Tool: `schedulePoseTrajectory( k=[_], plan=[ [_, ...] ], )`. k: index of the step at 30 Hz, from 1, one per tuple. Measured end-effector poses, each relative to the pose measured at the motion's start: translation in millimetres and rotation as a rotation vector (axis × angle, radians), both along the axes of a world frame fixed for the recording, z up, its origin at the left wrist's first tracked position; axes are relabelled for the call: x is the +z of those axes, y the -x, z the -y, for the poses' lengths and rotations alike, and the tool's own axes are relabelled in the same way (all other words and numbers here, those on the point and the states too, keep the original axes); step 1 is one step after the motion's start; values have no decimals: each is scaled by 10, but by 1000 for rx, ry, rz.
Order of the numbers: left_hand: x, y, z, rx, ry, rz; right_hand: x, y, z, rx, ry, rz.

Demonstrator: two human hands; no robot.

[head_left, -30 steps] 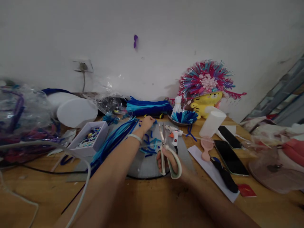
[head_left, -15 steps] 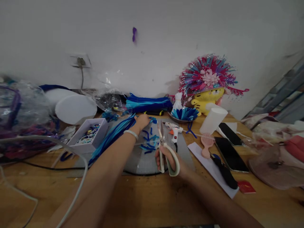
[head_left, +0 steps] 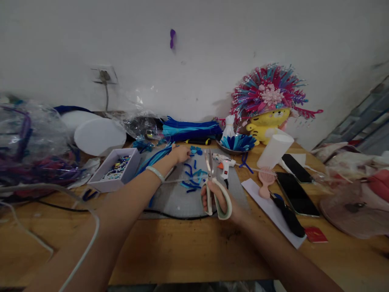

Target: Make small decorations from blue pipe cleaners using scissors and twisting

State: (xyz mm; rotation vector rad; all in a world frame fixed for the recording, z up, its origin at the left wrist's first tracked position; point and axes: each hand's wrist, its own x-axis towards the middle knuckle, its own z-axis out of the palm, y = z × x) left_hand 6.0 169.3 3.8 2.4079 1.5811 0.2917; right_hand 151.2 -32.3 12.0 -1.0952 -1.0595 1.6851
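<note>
My right hand point(head_left: 215, 196) grips scissors point(head_left: 224, 202) by their pale handles, over the grey mat point(head_left: 176, 207); the blades point away from me and stand slightly apart. My left hand point(head_left: 181, 154) is farther back, beside the long blue pipe cleaners point(head_left: 158, 155), with its fingers curled and partly hidden. What they hold, if anything, I cannot make out. Just right of those fingers are small blue looped pieces point(head_left: 196, 150). Short cut blue pipe cleaner pieces point(head_left: 192, 182) lie scattered on the mat between my hands.
A hot glue gun point(head_left: 224, 163) and a bowl of blue pieces point(head_left: 238, 142) are beyond the scissors. A bead box point(head_left: 114, 180) stands left. Right are a hairbrush point(head_left: 266, 181), phones point(head_left: 298, 194) and a white cylinder point(head_left: 276, 151). A white cable point(head_left: 96, 231) crosses near my left arm.
My left hand has shifted slightly and its forearm now slants more to the left, covering more of the long pipe cleaners. My right hand still holds the scissors. The view has moved slightly.
</note>
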Motion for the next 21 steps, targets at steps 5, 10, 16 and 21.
schedulePoseTrajectory(
  k=[5, 10, 16, 21],
  plan=[
    [-72, -10, 101, -14, -8, -95, -36, -11, -16, 0, 18, -3],
    [-1, -33, 218, 20, -39, -116, -34, -22, -16, -12, 45, 20],
    [264, -61, 613, 38, -68, -68, -73, -41, -32, -26, 0, 13],
    [248, 35, 1073, -85, 35, -58, -65, -18, -37, -64, 36, 22]
  ],
)
